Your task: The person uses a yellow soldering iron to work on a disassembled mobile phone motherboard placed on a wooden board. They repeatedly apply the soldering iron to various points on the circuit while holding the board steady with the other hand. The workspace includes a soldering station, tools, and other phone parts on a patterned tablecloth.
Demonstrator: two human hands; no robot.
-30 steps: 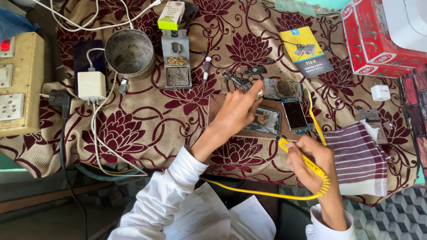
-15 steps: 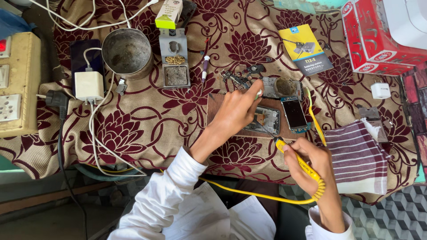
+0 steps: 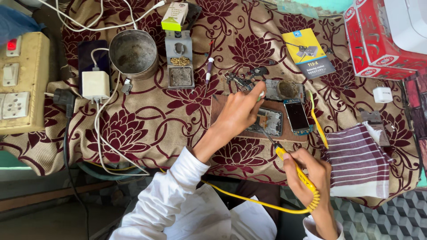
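Note:
My right hand [image 3: 310, 174] grips a yellow-handled soldering iron [image 3: 291, 161] with a coiled yellow cord; its metal tip points up-left onto an opened phone [image 3: 269, 121] lying on a brown wooden board [image 3: 218, 106]. My left hand [image 3: 240, 111] reaches over the board's left part, fingers pinched on a small thin piece near the phone's top edge; what it is I cannot make out. A second phone body [image 3: 296, 116] with a dark screen lies on the board just right of the open one.
A metal bowl [image 3: 133, 53], a soldering-tip cleaner stand [image 3: 179, 66], a white charger [image 3: 95, 85] with cables and a switchboard [image 3: 20, 84] sit left. A yellow booklet [image 3: 308, 52], red box [image 3: 382, 40] and striped cloth [image 3: 358, 162] lie right, all on a floral cloth.
The soldering iron's tip has moved up-left onto the opened phone. My left hand stays over the board.

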